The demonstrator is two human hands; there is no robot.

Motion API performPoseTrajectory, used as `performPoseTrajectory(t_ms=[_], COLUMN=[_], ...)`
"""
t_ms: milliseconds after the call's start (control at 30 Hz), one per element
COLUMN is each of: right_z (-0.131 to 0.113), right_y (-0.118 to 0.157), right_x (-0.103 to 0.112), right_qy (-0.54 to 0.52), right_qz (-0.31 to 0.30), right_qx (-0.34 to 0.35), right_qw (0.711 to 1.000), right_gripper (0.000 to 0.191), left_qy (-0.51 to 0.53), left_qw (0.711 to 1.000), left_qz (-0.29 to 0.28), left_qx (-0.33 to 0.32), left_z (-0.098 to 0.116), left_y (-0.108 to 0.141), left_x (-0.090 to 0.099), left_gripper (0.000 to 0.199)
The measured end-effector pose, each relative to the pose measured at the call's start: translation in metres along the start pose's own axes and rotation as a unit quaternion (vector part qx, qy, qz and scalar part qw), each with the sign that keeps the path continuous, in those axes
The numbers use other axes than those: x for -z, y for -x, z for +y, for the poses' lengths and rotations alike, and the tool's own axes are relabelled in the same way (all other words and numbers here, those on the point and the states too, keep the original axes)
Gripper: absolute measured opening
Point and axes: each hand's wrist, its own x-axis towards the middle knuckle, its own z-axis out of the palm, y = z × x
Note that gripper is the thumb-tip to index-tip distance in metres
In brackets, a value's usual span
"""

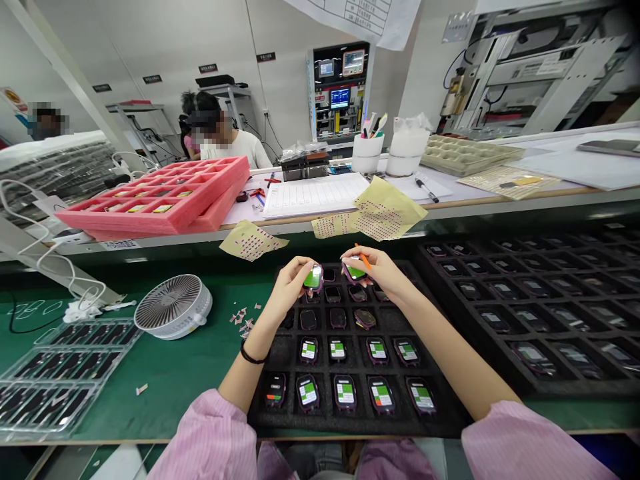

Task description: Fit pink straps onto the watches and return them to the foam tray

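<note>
Green table point(165, 373) carries a black foam tray point(350, 423) with rows of small watches point(345, 392). Left hand point(290, 287) pinches one purple-framed watch point(313, 279) with green screen, its long side leaning toward right hand point(373, 270), which pinches another purple-framed watch point(355, 271) and a thin orange stick point(365, 260), both just above the tray's far rows.

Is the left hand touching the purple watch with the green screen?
Touching. The head view shows the left hand gripping the purple watch by its edges, with no gap between them.
</note>
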Motion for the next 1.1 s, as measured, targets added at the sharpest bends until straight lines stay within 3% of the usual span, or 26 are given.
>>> performPoseTrajectory(t_ms=[333,533,633,833,967,1100], right_z=[0.000,-0.002,-0.002,0.001,0.003,0.002], right_y=[0.000,0.000,0.001,0.001,0.000,0.001], right_x=[0.006,0.004,0.003,0.001,0.002,0.000], right_qy=[0.016,0.008,-0.001,0.008,0.016,0.008], right_qz=[-0.065,-0.069,-0.073,-0.104,-0.100,-0.090], right_qx=[0.022,0.016,0.009,-0.003,0.003,-0.005], right_qw=[0.997,0.997,0.997,0.995,0.995,0.996], right_gripper=[0.040,0.035,0.036,0.051,0.054,0.043], left_qy=[0.014,0.012,-0.002,-0.021,-0.030,-0.069], left_qw=[1.000,1.000,1.000,0.994,0.995,0.991], left_qz=[0.005,-0.003,-0.024,-0.089,-0.070,-0.039], left_qx=[0.003,0.006,-0.015,-0.053,-0.064,-0.112], left_z=[0.003,0.002,-0.001,-0.007,-0.012,-0.010], left_y=[0.001,0.000,0.000,0.000,-0.003,-0.001], left_x=[-0.002,-0.002,0.000,0.004,0.005,0.005], left_gripper=[0.041,0.040,0.038,0.058,0.055,0.050])
